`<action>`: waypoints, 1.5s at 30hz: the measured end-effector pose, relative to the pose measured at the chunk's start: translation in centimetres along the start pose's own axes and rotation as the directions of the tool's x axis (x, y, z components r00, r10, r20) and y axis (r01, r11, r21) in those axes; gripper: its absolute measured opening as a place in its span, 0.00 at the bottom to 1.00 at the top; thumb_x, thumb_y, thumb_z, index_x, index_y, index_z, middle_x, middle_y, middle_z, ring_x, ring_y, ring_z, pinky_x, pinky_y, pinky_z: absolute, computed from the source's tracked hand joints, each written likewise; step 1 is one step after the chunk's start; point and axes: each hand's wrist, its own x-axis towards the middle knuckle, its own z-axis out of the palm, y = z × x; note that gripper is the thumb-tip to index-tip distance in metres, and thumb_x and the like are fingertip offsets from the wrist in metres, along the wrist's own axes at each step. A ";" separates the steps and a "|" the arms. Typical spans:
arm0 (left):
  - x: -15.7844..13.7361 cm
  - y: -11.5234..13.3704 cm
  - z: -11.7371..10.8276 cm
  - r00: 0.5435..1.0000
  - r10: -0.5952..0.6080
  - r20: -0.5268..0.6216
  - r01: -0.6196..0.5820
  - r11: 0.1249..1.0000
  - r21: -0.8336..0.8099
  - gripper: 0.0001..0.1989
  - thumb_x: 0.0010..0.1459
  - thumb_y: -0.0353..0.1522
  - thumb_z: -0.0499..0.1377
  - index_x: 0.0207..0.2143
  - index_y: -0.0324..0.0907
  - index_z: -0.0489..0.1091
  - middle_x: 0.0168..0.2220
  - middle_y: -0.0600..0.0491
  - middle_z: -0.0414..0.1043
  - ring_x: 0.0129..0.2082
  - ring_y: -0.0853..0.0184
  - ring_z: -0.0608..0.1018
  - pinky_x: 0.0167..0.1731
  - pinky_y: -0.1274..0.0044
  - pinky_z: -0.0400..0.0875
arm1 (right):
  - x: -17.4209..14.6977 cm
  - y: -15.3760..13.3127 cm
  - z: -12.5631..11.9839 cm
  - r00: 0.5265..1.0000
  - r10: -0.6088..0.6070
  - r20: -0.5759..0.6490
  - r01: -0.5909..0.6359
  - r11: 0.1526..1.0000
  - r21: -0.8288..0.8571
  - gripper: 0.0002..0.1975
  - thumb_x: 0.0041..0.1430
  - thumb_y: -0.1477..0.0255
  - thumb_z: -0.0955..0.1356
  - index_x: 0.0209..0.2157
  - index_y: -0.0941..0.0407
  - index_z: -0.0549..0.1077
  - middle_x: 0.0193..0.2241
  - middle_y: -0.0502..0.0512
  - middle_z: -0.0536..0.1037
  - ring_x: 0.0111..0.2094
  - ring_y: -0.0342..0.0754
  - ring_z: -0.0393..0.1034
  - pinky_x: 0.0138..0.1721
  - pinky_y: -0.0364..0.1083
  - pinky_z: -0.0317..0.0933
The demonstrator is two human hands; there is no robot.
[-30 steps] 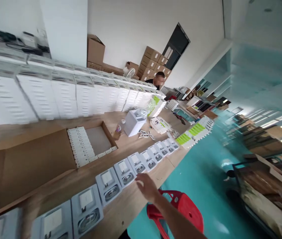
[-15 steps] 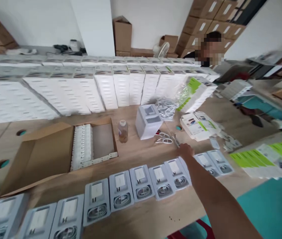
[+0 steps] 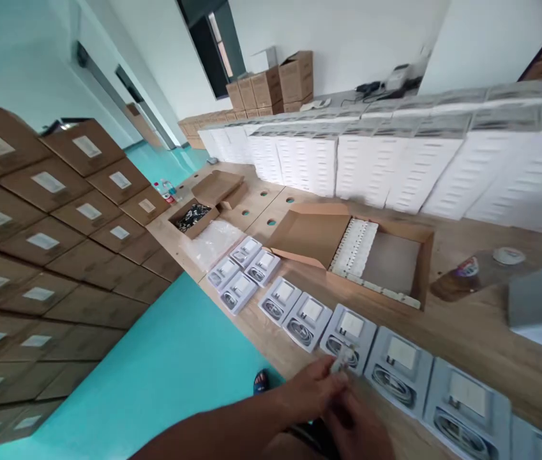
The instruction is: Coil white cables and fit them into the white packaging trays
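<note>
My left hand and my right hand meet at the near table edge, low in the view. Together they pinch a small white item; it is blurred, and what it is I cannot tell. It hovers over a grey tray holding a white charger and a coiled cable. That tray belongs to a row of like trays running along the table's front edge.
An open cardboard box with a row of white boxes stands behind the trays. A wall of stacked white boxes lines the table's back. A bottle lies at right. Brown cartons are stacked at left beside the teal floor.
The camera has swung from the right end of the table to the left end. My right hand came back from its reach and now meets my left hand on a small white item.
</note>
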 end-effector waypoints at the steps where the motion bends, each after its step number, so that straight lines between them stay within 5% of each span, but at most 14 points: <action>1: -0.9 -0.3 -1.3 0.997 0.038 -0.063 -0.038 0.999 0.004 0.21 0.59 0.46 0.56 0.47 0.42 0.69 0.35 0.52 0.71 0.35 0.67 0.75 0.31 0.77 0.69 | 1.0 -2.0 2.2 0.999 -0.045 0.021 0.046 0.998 -0.035 0.10 0.60 0.61 0.65 0.40 0.45 0.76 0.39 0.59 0.80 0.36 0.57 0.76 0.33 0.53 0.72; 4: -4.4 -0.6 -6.3 0.994 0.029 -0.103 -0.027 1.000 0.012 0.22 0.60 0.49 0.50 0.43 0.41 0.66 0.28 0.57 0.66 0.21 0.72 0.71 0.19 0.81 0.61 | 4.1 -7.0 4.8 0.989 -0.150 0.003 0.147 0.960 -0.238 0.09 0.63 0.66 0.63 0.38 0.46 0.75 0.37 0.57 0.80 0.37 0.54 0.74 0.37 0.52 0.69; 6: -6.6 -0.3 -10.1 0.999 0.010 -0.048 -0.006 0.997 0.077 0.22 0.59 0.50 0.50 0.38 0.40 0.66 0.26 0.58 0.65 0.18 0.75 0.67 0.15 0.82 0.56 | 6.2 -9.8 5.4 0.960 -0.279 0.014 0.259 0.869 -0.421 0.12 0.64 0.69 0.62 0.44 0.49 0.74 0.45 0.59 0.77 0.46 0.56 0.71 0.48 0.54 0.64; 8: -8.6 -0.3 -13.8 1.000 0.002 0.023 -0.003 0.998 0.066 0.19 0.59 0.47 0.52 0.32 0.40 0.66 0.25 0.57 0.66 0.18 0.75 0.66 0.14 0.82 0.54 | 8.2 -12.1 6.6 0.907 -0.379 0.183 0.415 0.732 -0.541 0.14 0.64 0.71 0.62 0.49 0.51 0.72 0.51 0.59 0.74 0.54 0.57 0.64 0.53 0.55 0.57; 12: -12.3 -1.6 -20.3 0.996 0.014 0.084 0.002 0.981 -0.193 0.11 0.55 0.39 0.55 0.33 0.39 0.65 0.27 0.54 0.70 0.19 0.73 0.69 0.15 0.82 0.55 | 11.6 -15.5 11.6 0.801 -0.344 0.490 0.596 0.540 -0.595 0.10 0.65 0.74 0.62 0.35 0.53 0.75 0.35 0.54 0.78 0.43 0.52 0.66 0.44 0.52 0.53; 18: -16.5 -4.0 -26.6 0.997 0.032 0.067 -0.015 0.971 -0.239 0.18 0.57 0.46 0.56 0.39 0.40 0.62 0.31 0.53 0.74 0.19 0.74 0.69 0.17 0.81 0.55 | 12.6 -18.1 17.5 0.706 -0.299 0.641 0.701 0.416 -0.578 0.11 0.65 0.72 0.63 0.29 0.54 0.72 0.27 0.53 0.74 0.36 0.50 0.64 0.39 0.51 0.49; 21: -16.5 -4.4 -27.7 0.998 0.059 -0.024 -0.060 0.997 -0.037 0.24 0.61 0.52 0.48 0.33 0.40 0.64 0.23 0.57 0.70 0.16 0.75 0.62 0.18 0.79 0.53 | 12.5 -18.5 18.9 0.711 -0.265 0.652 0.691 0.434 -0.578 0.11 0.65 0.71 0.63 0.28 0.55 0.72 0.27 0.55 0.74 0.37 0.50 0.64 0.39 0.50 0.50; 25: -14.7 -4.7 -27.7 0.983 0.138 -0.122 -0.115 0.977 0.177 0.28 0.61 0.54 0.44 0.26 0.40 0.65 0.17 0.58 0.64 0.20 0.71 0.64 0.24 0.77 0.57 | 13.1 -18.5 19.2 0.809 -0.186 0.558 0.561 0.526 -0.639 0.10 0.64 0.72 0.63 0.29 0.55 0.71 0.30 0.56 0.75 0.35 0.50 0.66 0.36 0.48 0.51; 28: -13.2 -4.5 -27.5 0.977 0.117 -0.176 -0.077 0.972 0.220 0.28 0.61 0.54 0.44 0.25 0.41 0.65 0.18 0.58 0.64 0.21 0.70 0.65 0.25 0.77 0.58 | 14.1 -17.7 19.2 0.904 -0.070 0.422 0.326 0.751 -0.574 0.08 0.64 0.70 0.62 0.32 0.54 0.70 0.27 0.52 0.75 0.29 0.47 0.68 0.31 0.46 0.52; 32: -11.6 -3.0 -27.5 0.969 0.044 -0.242 0.020 0.967 0.255 0.30 0.62 0.54 0.38 0.30 0.41 0.64 0.19 0.58 0.63 0.19 0.71 0.62 0.22 0.77 0.57 | 15.4 -15.6 20.5 0.966 0.036 0.256 -0.008 0.994 -0.109 0.09 0.63 0.66 0.62 0.31 0.54 0.68 0.25 0.49 0.75 0.27 0.45 0.69 0.29 0.43 0.57; 36: -9.7 -0.3 -26.7 0.976 -0.006 -0.220 0.055 0.975 0.216 0.30 0.62 0.54 0.37 0.31 0.41 0.64 0.19 0.58 0.61 0.17 0.73 0.60 0.19 0.79 0.52 | 16.1 -13.7 21.7 0.968 0.186 0.167 -0.232 0.914 0.333 0.09 0.62 0.64 0.63 0.31 0.54 0.68 0.22 0.48 0.75 0.24 0.45 0.71 0.28 0.43 0.62; 41: -6.7 1.8 -24.8 0.981 0.001 -0.194 0.028 0.989 0.144 0.27 0.62 0.52 0.43 0.25 0.41 0.61 0.18 0.58 0.61 0.17 0.74 0.59 0.18 0.80 0.51 | 16.1 -12.3 21.1 0.920 0.338 0.196 -0.377 0.636 0.674 0.13 0.60 0.60 0.64 0.30 0.55 0.68 0.22 0.51 0.77 0.22 0.46 0.72 0.26 0.45 0.66; 43: -5.5 2.0 -24.4 0.978 0.004 -0.209 0.030 0.987 0.159 0.25 0.62 0.51 0.45 0.25 0.41 0.61 0.17 0.59 0.60 0.17 0.74 0.60 0.18 0.80 0.52 | 16.0 -12.0 20.8 0.922 0.370 0.115 -0.352 0.676 0.647 0.13 0.60 0.60 0.64 0.29 0.55 0.69 0.21 0.51 0.76 0.21 0.46 0.70 0.24 0.45 0.64; 45: -4.6 2.3 -24.6 0.978 0.012 -0.209 0.029 0.982 0.189 0.23 0.62 0.49 0.46 0.27 0.41 0.62 0.19 0.59 0.60 0.19 0.73 0.62 0.20 0.80 0.55 | 16.0 -11.9 20.6 0.937 0.345 -0.047 -0.282 0.831 0.479 0.11 0.59 0.62 0.66 0.29 0.54 0.71 0.22 0.52 0.74 0.24 0.48 0.69 0.27 0.46 0.64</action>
